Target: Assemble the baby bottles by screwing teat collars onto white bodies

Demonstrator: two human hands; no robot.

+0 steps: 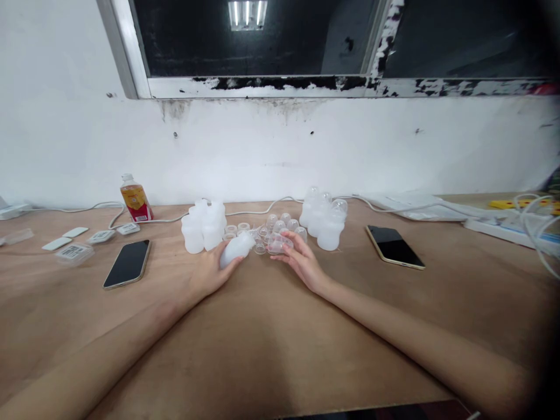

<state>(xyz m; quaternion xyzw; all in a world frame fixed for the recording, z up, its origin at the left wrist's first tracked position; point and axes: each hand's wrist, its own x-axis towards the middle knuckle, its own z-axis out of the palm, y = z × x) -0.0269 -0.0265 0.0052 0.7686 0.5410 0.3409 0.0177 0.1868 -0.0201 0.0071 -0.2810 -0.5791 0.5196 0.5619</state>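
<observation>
My left hand (217, 263) is wrapped round a white translucent bottle (235, 249), tilted so its neck points right. Across from it, my right hand (301, 261) grips a clear domed cap (279, 243) between thumb and fingers, a short way from the bottle's neck. Behind the hands lie several more clear domed caps (280, 226) and several clear rings (244, 227). White bottles without caps (203, 227) stand grouped behind my left hand. On the right, white bottles (328, 230) stand with clear domes on top.
One phone (128, 263) lies to the left, another phone (394, 246) to the right. A drink bottle (135, 198) stands near the wall. White cables (262, 211) run along the back. Small labelled cases (75, 252) lie at far left, plastic bags (411, 205) at right.
</observation>
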